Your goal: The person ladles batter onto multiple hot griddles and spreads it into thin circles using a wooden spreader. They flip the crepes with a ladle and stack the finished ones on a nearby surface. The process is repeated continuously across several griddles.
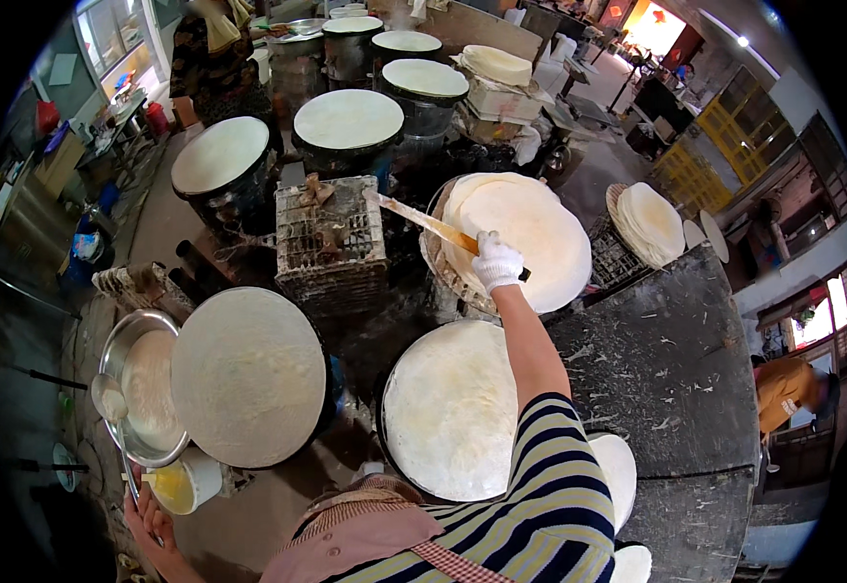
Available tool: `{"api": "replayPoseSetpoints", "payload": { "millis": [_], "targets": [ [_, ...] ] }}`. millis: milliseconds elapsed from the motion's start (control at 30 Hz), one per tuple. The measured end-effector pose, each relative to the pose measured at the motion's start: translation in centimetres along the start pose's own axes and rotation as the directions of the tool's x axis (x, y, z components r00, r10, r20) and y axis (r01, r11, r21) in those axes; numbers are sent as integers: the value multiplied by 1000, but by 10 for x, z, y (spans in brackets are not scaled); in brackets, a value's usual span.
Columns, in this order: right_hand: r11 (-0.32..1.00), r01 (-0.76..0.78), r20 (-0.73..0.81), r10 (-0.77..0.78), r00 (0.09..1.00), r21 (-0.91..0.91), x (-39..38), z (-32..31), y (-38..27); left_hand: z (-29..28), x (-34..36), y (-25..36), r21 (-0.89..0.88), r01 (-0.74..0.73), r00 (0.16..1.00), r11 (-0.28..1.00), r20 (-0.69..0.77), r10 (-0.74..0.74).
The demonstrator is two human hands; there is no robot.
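My right hand [497, 262], in a white knit glove, grips a long flat spatula [423, 222] over a stack of thin round pancakes [550, 243] on a woven tray. Its pale tip points up and left. At the lower left, my bare left hand [151, 525] is closed around the handle of a ladle [109, 396]. The ladle's head rests by the rim of a steel bowl [134, 328] of pale batter [151, 389]. Beside the bowl, a pale batter sheet [248, 379] covers one round griddle. Another sheet [452, 408] lies on the griddle below my right arm.
A white bucket [207, 478] with something yellow stands near my left hand. A grimy plastic crate [331, 243] sits between the griddles. More covered griddles [348, 120] stand beyond. A dark table [656, 369] and another pancake stack [649, 223] are at right. Two people [214, 63] [786, 394] are nearby.
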State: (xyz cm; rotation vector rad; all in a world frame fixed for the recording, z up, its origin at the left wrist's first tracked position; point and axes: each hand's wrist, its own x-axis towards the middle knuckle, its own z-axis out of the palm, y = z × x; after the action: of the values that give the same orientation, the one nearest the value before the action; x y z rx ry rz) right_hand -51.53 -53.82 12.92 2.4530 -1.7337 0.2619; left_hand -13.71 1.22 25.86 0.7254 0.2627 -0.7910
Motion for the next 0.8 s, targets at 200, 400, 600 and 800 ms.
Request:
{"api": "replayPoseSetpoints", "payload": {
  "millis": [200, 400, 600, 800],
  "targets": [
    [997, -61, 35, 60, 998, 39, 32, 0, -15, -19, 2, 11, 18, 30, 996, 999, 83, -31],
    [976, -174, 116, 159, 980, 134, 42, -6, -25, -45, 17, 41, 70, 108, 981, 992, 152, -118],
    [891, -265, 145, 226, 963, 370, -13, -35, -21, -26, 21, 20, 156, -24, 989, 988, 149, 1],
    [742, -567, 142, 557, 818, 358, -135, -49, 97, -35, 63, 44, 14, 245, 905, 969, 356, -234]
  ]
}}
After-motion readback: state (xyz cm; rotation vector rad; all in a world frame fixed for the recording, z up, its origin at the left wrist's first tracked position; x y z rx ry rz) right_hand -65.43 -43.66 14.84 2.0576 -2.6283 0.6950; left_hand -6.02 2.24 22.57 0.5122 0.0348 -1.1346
